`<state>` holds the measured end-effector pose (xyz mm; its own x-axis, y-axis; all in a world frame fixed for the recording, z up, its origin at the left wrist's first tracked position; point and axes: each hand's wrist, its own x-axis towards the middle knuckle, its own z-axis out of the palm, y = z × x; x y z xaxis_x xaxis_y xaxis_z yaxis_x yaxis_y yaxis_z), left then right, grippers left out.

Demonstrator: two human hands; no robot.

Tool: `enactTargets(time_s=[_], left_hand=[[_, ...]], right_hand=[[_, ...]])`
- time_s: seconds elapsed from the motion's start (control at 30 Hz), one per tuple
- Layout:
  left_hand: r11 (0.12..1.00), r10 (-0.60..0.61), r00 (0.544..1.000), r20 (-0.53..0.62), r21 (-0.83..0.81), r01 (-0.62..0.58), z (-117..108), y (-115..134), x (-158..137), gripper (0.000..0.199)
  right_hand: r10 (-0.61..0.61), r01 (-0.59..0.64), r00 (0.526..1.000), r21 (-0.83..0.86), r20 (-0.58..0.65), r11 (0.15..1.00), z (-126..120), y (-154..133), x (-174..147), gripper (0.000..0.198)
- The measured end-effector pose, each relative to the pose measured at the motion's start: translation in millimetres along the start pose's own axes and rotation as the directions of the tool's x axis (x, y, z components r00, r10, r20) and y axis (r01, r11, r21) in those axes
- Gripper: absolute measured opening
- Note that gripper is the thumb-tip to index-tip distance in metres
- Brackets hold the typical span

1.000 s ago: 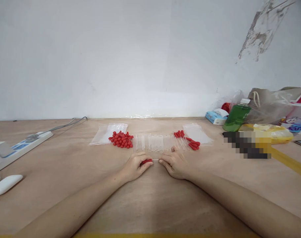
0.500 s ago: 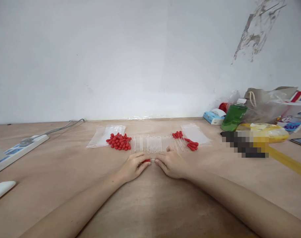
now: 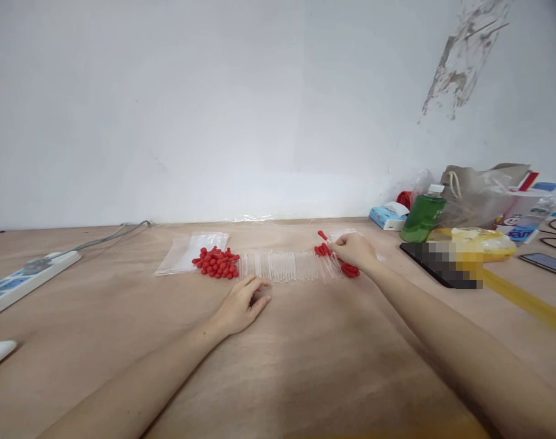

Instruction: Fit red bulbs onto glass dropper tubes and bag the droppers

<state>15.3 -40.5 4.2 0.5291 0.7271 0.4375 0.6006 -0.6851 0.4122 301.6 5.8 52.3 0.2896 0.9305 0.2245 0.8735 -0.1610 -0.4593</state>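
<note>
My right hand (image 3: 356, 250) pinches a thin dropper by its clear tube, and the dropper's red rubber bulb (image 3: 322, 235) points up and left. Just below it lie several droppers with red bulbs (image 3: 350, 270) and clear tubes, partly covered by the hand. My left hand (image 3: 242, 305) rests on the table with thumb and fingers apart and nothing between them. In front of it stretches a row of thin clear tubes (image 3: 281, 267). A heap of loose red rubber bulbs (image 3: 216, 263) sits at the row's left end.
Clear plastic bags (image 3: 177, 255) lie behind the bulb heap and behind my right hand. A white power strip (image 3: 40, 277) is at left. On the right stand a tissue pack (image 3: 388, 216), a green bottle (image 3: 423, 214) and a yellow packet (image 3: 483, 244); a phone (image 3: 550, 264) lies farther right.
My right hand has moved away from the left, up and right to the droppers, carrying a dropper. My left hand has let go of the red bulb and opened. The view has shifted slightly.
</note>
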Motion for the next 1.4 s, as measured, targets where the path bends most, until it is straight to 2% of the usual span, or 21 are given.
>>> enactTargets(time_s=[0.07,0.2,0.33,0.6,0.8,0.97,1.2,1.3,1.4], left_hand=[[1.000,-0.001,1.000,0.002,0.003,0.001,0,0,1,0.021],[1.000,0.000,1.000,0.015,0.013,-0.001,1,-3,1,0.019],[1.000,0.007,1.000,0.028,0.013,-0.007,2,-4,2,0.016],[1.000,0.004,0.998,0.064,-0.006,-0.004,1,-4,3,0.014],[1.000,-0.002,0.998,0.063,-0.014,0.003,1,-3,3,0.014],[1.000,-0.011,0.997,0.073,-0.007,0.011,0,-2,3,0.015],[1.000,0.000,0.998,0.063,0.000,0.000,0,-3,4,0.015],[1.000,-0.002,0.998,0.060,-0.009,0.003,1,-3,3,0.015],[1.000,-0.010,0.998,0.061,-0.008,0.011,0,-3,3,0.015]], right_hand=[[0.060,-0.061,0.998,-0.060,-0.018,0.996,1,8,9,0.027],[0.081,-0.081,0.997,-0.105,-0.008,0.991,14,15,7,0.027],[0.055,-0.053,0.998,-0.147,0.009,0.988,22,17,3,0.027],[0.014,-0.011,1.000,-0.180,0.014,0.984,24,14,2,0.028],[-0.001,-0.004,1.000,-0.212,-0.024,0.977,25,17,6,0.041],[-0.015,0.025,0.999,-0.262,0.039,0.965,23,17,7,0.032],[-0.006,0.022,0.998,-0.241,0.066,0.970,19,15,6,0.019],[-0.009,0.016,0.999,-0.229,0.031,0.973,18,11,3,0.023],[-0.062,0.056,0.998,-0.192,-0.021,0.980,18,3,-3,0.022]])
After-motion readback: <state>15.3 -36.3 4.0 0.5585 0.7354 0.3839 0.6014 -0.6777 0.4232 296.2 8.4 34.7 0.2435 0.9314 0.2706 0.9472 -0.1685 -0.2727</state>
